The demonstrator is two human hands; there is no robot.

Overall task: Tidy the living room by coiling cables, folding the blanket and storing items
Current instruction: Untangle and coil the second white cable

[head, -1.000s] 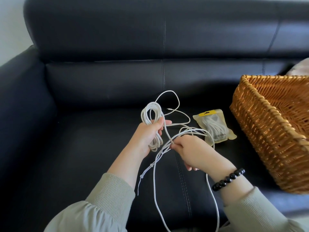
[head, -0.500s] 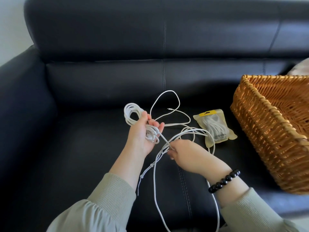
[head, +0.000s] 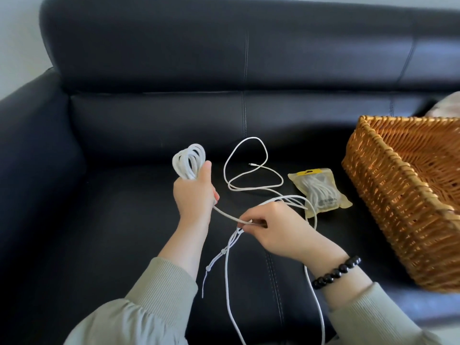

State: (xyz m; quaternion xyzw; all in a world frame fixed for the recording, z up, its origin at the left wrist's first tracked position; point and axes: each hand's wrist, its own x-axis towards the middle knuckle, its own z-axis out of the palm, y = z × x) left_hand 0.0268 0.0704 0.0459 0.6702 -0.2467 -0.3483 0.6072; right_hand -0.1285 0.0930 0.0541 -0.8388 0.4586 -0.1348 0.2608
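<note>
Cable (head: 186,162): white, partly wound; several loops are sticking up out of the left fist, over the left half of the seat, while the loose length is trailing right and toward the near edge.
Left hand (head: 194,195): fingers are curling round the wound loops, gripping them upright, thumb lying along the side of the bundle.
Right hand (head: 280,227): thumb and fingertips are pinching a single strand just right of the left wrist; the other fingers are curling in loosely.
Strand between hands: it is running from under the left fist, sagging slightly, to the right pinch.
Loose loop: it is lying on the seat farther back, between the hands and the backrest, with the connector tip (head: 252,164) resting inside it.
Thin cord (head: 217,259): it is hanging from the right pinch toward the near side, carrying small stoppers.
Packet (head: 321,191): yellowish, clear-fronted, white cable inside; it is lying on the seat between the loose loop and the basket.
Wicker basket (head: 388,200): it is sitting on the right of the seat, tilted in view.
Sofa (head: 149,120): dark leather, bearing everything.
Bracelet (head: 336,272): dark beads are circling the right wrist.
Sleeves (head: 159,295): pale green, ribbed cuffs.
</note>
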